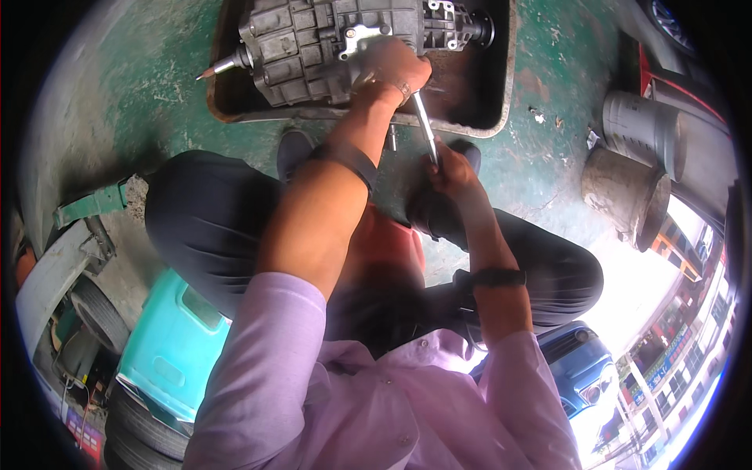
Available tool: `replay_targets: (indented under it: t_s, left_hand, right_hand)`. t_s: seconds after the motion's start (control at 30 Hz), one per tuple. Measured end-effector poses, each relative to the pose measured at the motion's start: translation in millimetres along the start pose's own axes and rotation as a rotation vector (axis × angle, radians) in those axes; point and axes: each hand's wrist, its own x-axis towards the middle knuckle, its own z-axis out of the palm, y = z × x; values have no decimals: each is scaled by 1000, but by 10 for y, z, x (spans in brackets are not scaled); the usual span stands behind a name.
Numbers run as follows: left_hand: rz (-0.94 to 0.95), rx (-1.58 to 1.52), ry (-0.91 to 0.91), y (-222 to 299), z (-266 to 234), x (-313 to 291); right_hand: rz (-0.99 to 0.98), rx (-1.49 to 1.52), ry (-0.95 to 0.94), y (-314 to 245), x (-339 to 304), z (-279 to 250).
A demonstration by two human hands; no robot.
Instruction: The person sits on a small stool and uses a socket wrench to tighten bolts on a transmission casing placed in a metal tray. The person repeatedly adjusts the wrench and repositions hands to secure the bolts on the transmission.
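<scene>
A grey cast-metal gearbox [301, 51] lies on its side in a shallow, rusty-rimmed tray [506, 86], its pointed shaft sticking out over the left rim. On its upper face sits a bright metal cover plate [362, 39]. My left hand [398, 64] is closed round the upper end of a long chrome socket wrench [424, 121], right over the gearbox, and hides the tool's head. Nearer to me, my right hand [453, 171] grips the lower end of the wrench handle. The wrench slants down from the gearbox across the tray's near rim.
A small metal cylinder [393, 139] is by the tray's near rim. Two drums [627, 188] lie at the right. A turquoise plastic container [168, 348] and tyres [100, 313] are at the left. Below me is a red seat [384, 254].
</scene>
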Motion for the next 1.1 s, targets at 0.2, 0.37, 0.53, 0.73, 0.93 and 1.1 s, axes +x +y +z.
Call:
replay_targets:
  t_s: [0.2,0.37,0.53,0.73,0.93,1.1]
  left_hand:
    - [8,141,-35,83,-131,-84]
    - [32,-17,100,122,-156,-130]
    - [-64,-57,58,156,-180,-134]
    - [-108,-73,98,171,-178,-140]
    - [-165,-134,18,173,-180,-141]
    - [-110,-127,78,113,-107,-131]
  right_hand:
    - [-492,-111,10,227,75,-52]
    - [63,563,-65,395,305,-163]
    - [-104,324,-187,365,328,-179]
    - [13,797,-317,291,14,52]
    - [-133,1025,-20,540,40,244]
    - [-136,1069,-191,560,131,208]
